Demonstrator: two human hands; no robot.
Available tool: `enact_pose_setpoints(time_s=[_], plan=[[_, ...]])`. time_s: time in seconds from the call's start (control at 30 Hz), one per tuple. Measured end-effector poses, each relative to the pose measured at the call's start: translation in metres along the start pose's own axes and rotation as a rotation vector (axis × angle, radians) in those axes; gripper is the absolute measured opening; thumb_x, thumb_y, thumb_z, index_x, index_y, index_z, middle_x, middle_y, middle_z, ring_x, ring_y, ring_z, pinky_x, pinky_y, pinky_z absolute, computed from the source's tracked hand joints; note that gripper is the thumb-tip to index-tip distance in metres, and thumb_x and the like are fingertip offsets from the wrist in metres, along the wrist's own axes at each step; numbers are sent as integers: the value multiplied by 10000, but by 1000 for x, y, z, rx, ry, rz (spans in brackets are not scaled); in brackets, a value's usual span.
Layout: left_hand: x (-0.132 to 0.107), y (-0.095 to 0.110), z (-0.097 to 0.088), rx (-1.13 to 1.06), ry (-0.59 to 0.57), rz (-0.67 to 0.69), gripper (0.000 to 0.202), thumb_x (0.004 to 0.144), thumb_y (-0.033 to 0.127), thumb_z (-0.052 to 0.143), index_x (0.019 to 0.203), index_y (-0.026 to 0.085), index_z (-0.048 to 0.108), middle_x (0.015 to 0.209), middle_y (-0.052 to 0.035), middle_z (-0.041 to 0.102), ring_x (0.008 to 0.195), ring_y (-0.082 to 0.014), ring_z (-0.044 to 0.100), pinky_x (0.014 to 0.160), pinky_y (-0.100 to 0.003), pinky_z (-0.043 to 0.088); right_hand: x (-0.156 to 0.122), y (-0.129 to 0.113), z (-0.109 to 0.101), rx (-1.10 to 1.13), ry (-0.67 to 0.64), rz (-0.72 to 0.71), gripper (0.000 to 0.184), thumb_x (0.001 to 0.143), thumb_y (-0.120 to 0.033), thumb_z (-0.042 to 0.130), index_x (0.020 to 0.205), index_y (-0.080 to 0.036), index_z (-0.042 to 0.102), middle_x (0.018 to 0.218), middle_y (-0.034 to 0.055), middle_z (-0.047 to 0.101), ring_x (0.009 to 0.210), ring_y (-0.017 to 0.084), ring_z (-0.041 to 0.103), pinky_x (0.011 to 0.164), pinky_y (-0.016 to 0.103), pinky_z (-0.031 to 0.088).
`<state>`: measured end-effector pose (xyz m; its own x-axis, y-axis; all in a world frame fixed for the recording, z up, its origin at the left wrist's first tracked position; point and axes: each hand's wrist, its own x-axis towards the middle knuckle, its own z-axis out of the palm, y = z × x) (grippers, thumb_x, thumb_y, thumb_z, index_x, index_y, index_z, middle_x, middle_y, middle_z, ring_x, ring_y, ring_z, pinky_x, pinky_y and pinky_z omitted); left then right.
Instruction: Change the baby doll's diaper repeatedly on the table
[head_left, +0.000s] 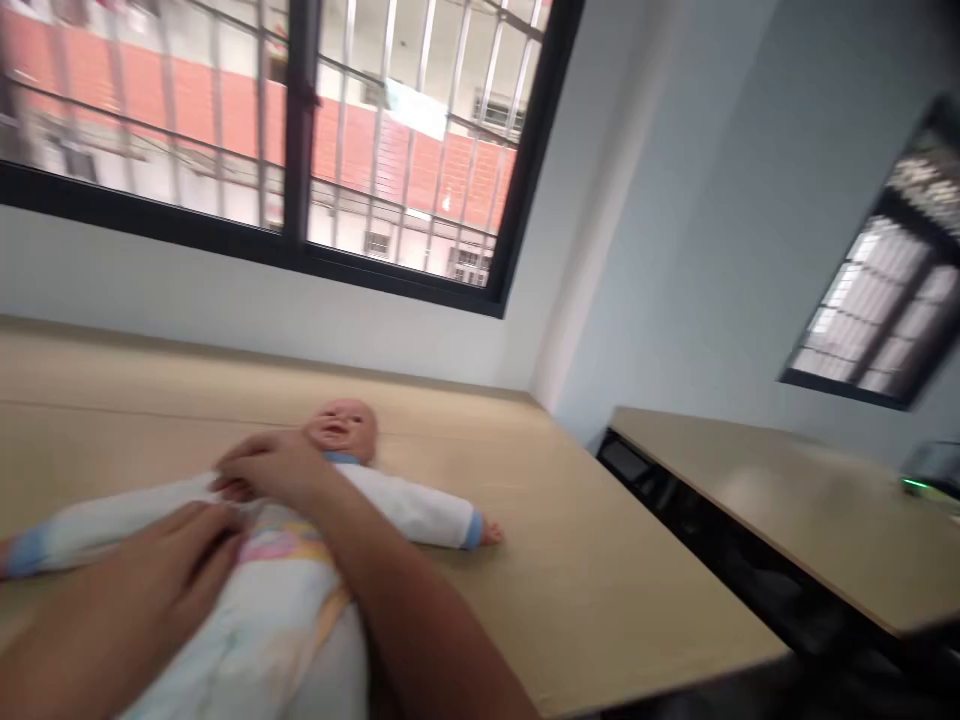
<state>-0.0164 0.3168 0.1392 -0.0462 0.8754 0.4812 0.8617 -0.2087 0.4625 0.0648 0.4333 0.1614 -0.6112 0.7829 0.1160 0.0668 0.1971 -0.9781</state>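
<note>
A baby doll lies on its back on a light wooden table, in a white, long-sleeved outfit with blue cuffs and a coloured print. Its head points toward the window, and both arms stretch out sideways. My right hand reaches across the chest, its fingers bent down and closed on the cloth near the shoulder at picture left. Just below it, my left hand has its fingers closed together on the side of the outfit's chest. Both sets of fingertips are partly hidden and blurred.
The table runs back to the wall under a barred window. A second table stands at the right beyond a gap, with an object showing a green light on it. Another window is at far right.
</note>
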Motion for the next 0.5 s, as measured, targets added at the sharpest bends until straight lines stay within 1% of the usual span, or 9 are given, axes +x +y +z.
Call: enact_pose_setpoints(time_s=[0.03, 0.07, 0.1, 0.13, 0.2, 0.23, 0.3, 0.4, 0.5], plan=[[-18, -2, -11, 36, -37, 21, 254, 886, 399, 448, 963, 268, 652, 1026, -29, 702, 969, -246, 641, 957, -391, 465, -4, -6, 0, 131, 12, 24, 48, 803, -122, 603, 782, -148, 637, 643, -43, 638, 624, 109, 619, 604, 211, 493], [-32, -1, -19, 49, -95, 38, 305, 912, 404, 403, 1027, 255, 643, 1113, -52, 684, 1044, -248, 625, 999, -390, 448, -9, -13, -2, 209, 43, 36, 37, 790, -113, 601, 787, -141, 625, 651, -22, 643, 585, 99, 604, 582, 210, 485], [-41, 2, -26, 41, -96, 25, 363, 925, 430, 370, 1090, 247, 637, 1194, -66, 658, 1126, -248, 597, 1030, -383, 437, -14, -19, -5, 236, 39, 28, 16, 786, -134, 606, 793, -143, 617, 670, -9, 651, 569, 89, 593, 574, 203, 483], [-47, 6, -31, 30, -70, 14, 415, 923, 469, 364, 1147, 245, 631, 1258, -66, 634, 1187, -247, 571, 1061, -375, 424, -19, -25, -10, 252, 54, 12, 22, 791, -164, 598, 797, -149, 613, 683, -4, 651, 563, 82, 585, 565, 194, 479], [-51, 12, -37, 26, -53, -19, 485, 926, 514, 348, 1221, 246, 623, 1348, -57, 592, 1253, -244, 539, 1089, -368, 420, -32, -33, -22, 212, 193, -45, 45, 744, -194, 619, 758, -157, 599, 655, -5, 625, 541, 87, 564, 506, 184, 443], [-52, 13, -38, 28, -47, -31, 508, 926, 527, 343, 1250, 250, 619, 1378, -49, 576, 1274, -245, 528, 1098, -373, 420, -40, -35, -28, 168, 246, -95, 65, 719, -207, 632, 725, -161, 585, 640, -9, 606, 522, 85, 540, 470, 179, 407], [-54, 13, -38, 30, -44, -36, 531, 929, 535, 330, 1288, 264, 612, 1415, -30, 553, 1302, -245, 512, 1109, -392, 420, -58, -36, -42, 86, 324, -154, 119, 718, -266, 632, 686, -165, 578, 594, -17, 563, 484, 77, 475, 437, 185, 352], [-58, 9, -36, 22, -15, -11, 523, 932, 531, 334, 1304, 286, 608, 1427, -5, 543, 1307, -243, 514, 1104, -397, 432, -86, -27, -67, -27, 414, -171, 143, 717, -312, 615, 698, -174, 583, 552, -21, 536, 458, 84, 431, 440, 209, 336], [-55, 3, -38, 0, 5, -2, 492, 924, 511, 387, 1300, 281, 605, 1403, -7, 568, 1291, -238, 529, 1088, -360, 445, -108, -12, -90, -74, 500, -146, 146, 717, -321, 577, 737, -178, 585, 546, -18, 541, 445, 95, 430, 446, 224, 344]])
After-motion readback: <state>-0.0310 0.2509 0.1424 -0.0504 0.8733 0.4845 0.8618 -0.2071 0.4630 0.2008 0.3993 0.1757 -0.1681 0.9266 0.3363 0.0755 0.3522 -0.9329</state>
